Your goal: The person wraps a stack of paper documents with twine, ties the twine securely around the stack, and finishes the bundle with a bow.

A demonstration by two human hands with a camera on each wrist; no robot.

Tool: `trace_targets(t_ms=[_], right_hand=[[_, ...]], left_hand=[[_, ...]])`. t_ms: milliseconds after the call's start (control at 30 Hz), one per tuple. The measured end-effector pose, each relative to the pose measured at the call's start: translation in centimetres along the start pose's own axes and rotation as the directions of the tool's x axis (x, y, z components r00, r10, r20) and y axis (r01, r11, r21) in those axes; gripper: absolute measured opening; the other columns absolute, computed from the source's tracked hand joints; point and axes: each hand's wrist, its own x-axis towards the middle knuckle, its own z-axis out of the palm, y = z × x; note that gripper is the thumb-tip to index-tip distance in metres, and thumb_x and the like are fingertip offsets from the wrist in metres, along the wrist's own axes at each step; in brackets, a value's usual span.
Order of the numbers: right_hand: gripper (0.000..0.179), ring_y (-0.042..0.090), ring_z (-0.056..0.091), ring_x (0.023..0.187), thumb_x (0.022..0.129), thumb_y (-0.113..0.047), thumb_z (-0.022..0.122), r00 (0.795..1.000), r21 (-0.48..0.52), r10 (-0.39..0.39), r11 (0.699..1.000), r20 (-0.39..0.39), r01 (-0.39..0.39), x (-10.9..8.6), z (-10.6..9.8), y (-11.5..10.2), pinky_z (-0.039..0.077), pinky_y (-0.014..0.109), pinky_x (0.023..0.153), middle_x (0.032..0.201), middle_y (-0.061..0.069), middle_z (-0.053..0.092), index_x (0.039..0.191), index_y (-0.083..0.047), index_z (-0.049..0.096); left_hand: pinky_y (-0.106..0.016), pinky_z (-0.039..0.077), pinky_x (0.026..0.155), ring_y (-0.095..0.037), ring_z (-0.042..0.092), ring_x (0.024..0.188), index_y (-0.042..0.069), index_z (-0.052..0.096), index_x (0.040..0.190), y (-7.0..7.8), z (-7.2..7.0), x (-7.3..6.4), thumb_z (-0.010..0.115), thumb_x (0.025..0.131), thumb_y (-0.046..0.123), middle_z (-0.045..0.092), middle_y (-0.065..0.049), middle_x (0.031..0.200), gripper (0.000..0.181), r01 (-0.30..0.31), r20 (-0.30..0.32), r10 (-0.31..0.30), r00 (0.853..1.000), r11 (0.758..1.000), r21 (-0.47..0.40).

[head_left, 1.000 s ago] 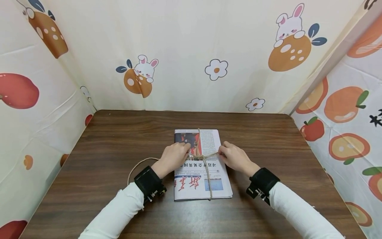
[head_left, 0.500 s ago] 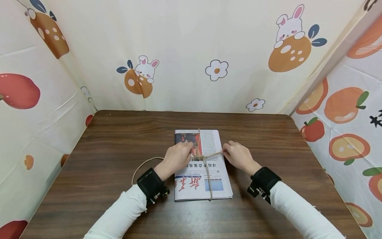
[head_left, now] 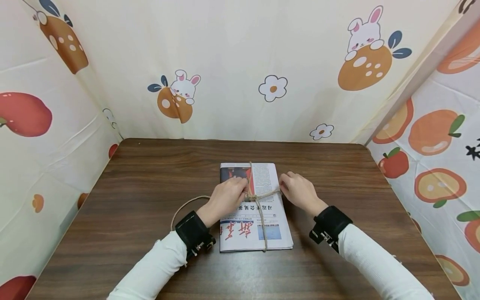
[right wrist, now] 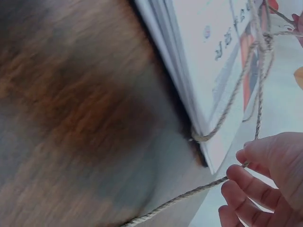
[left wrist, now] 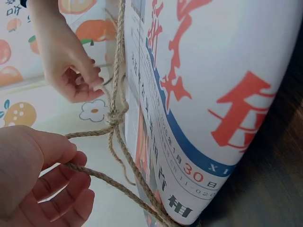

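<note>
A folded stack of newspapers [head_left: 277,212] lies on the table, with twine [left wrist: 117,52] running across it both ways. The twine meets in a knot [left wrist: 113,117] on top of the stack. My left hand [head_left: 226,198] pinches one twine end between thumb and index finger, just left of the knot. At the stack's right edge, my right hand [head_left: 300,192] pinches the other end; in the right wrist view that strand [right wrist: 189,193] continues past the fingertips [right wrist: 236,172] toward the table. The knot's inner windings are too small to make out.
The wooden table [head_left: 165,166] has a cloth wall [head_left: 232,112] with printed rabbits and flowers behind it. Fruit-printed sheets [head_left: 397,200] hang at both sides. A loose tail of twine [head_left: 187,202] curves over the table beside the left forearm.
My left hand has shifted right and slightly up, nearer the knot, drawing the loose tail along. The right hand has moved a little right and up. The newspapers stay in place.
</note>
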Motion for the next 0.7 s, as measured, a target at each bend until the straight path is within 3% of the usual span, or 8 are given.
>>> trace_targets(t_ms=[267, 567, 700], right_hand=[[0.010, 0.014, 0.050, 0.061, 0.084, -0.010, 0.063, 0.999, 0.105, 0.035, 0.994, -0.010, -0.034, 1.1, -0.3, -0.7, 0.040, 0.026, 0.050, 0.082, 0.007, 0.059, 0.093, -0.006, 0.065], [0.006, 0.013, 0.047, 0.062, 0.083, -0.004, 0.063, 0.994, 0.240, 0.081, 0.969, -0.077, -0.061, 2.3, -0.2, -2.1, 0.039, 0.028, 0.053, 0.077, 0.004, 0.055, 0.086, -0.008, 0.059], [0.009, 0.013, 0.048, 0.062, 0.083, -0.001, 0.061, 0.991, 0.296, 0.114, 0.951, -0.070, -0.089, 2.6, -0.1, -2.6, 0.049, 0.036, 0.073, 0.078, 0.004, 0.056, 0.088, -0.007, 0.058]], left_hand=[[-0.023, 0.038, 0.059, -0.011, 0.044, 0.067, 0.014, 0.055, 0.082, 0.1, 0.2, 0.1, 0.059, 0.088, 0.011, 0.053, 0.003, 0.077, 0.008, -0.028, 0.001, 0.029, 1.000, 0.998, -0.053], [-0.024, 0.039, 0.059, -0.009, 0.045, 0.065, 0.015, 0.055, 0.080, -0.1, 0.6, 0.1, 0.060, 0.087, 0.010, 0.052, 0.004, 0.075, 0.010, -0.050, -0.029, 0.047, 0.998, 0.996, -0.077], [-0.023, 0.039, 0.060, -0.008, 0.045, 0.066, 0.014, 0.057, 0.080, -0.1, 0.6, 0.0, 0.063, 0.086, 0.011, 0.052, 0.004, 0.075, 0.009, -0.030, -0.005, 0.030, 1.000, 0.994, -0.104]])
